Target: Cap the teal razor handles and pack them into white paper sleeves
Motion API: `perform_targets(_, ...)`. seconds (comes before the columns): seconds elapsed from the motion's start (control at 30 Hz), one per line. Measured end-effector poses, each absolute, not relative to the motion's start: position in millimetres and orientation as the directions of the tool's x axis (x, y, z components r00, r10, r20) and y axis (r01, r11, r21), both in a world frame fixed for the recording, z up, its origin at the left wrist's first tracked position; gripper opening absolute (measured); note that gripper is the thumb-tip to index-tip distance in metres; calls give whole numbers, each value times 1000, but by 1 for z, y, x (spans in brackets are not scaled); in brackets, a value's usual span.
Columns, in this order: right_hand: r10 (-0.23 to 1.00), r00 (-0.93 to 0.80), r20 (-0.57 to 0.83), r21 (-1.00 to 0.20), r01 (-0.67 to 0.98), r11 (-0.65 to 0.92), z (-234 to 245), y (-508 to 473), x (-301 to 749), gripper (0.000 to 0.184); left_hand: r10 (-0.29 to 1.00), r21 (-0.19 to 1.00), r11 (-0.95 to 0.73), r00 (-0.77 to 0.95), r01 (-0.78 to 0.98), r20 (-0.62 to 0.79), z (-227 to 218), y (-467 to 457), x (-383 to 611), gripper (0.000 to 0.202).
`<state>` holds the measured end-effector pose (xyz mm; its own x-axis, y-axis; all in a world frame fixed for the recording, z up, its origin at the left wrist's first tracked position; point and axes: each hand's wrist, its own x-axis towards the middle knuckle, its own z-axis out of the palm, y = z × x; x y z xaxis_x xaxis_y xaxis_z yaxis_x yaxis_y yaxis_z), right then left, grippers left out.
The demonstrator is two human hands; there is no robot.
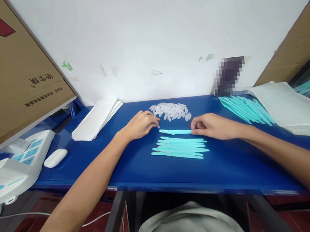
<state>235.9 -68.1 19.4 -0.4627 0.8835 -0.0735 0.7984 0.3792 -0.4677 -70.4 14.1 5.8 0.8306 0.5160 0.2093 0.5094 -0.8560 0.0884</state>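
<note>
My right hand [210, 125] pinches the right end of a turquoise eyebrow razor [174, 132], which lies level with its blade end pointing left. At the near edge of a pile of small translucent blade caps [171, 110], my left hand [143, 124] has its fingers closed around one blade cap [158, 126], mostly hidden by the fingertips. Between the hands and the table's front edge lies a row of several turquoise razors [179, 148], roughly parallel.
More razors [245, 109] are heaped at the right beside a clear plastic bag [289, 107]. White paper sleeves [97, 120] lie at the back left. A white earphone case [55, 158] and a power strip [28, 159] are further left on the blue table [150, 175]. Cardboard [14, 71] stands at the left.
</note>
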Motion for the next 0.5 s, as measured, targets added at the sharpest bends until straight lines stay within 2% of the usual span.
perform_targets(0.17,861,-489,-139,-493,788,368,22,-70,246,30,543,170,-839,810,516,221,2,15,-67,24)
perform_targets(0.3,855,-508,-100,-461,786,413,19,-70,249,24,584,227,-809,783,542,214,1,16,-67,29)
perform_targets(0.37,850,-524,-46,-434,777,456,17,-70,250,20,593,206,-803,780,559,200,1,15,-68,29)
perform_targets(0.5,837,-546,20,-394,765,509,18,-70,250,16,598,91,-801,783,591,172,4,12,-72,32)
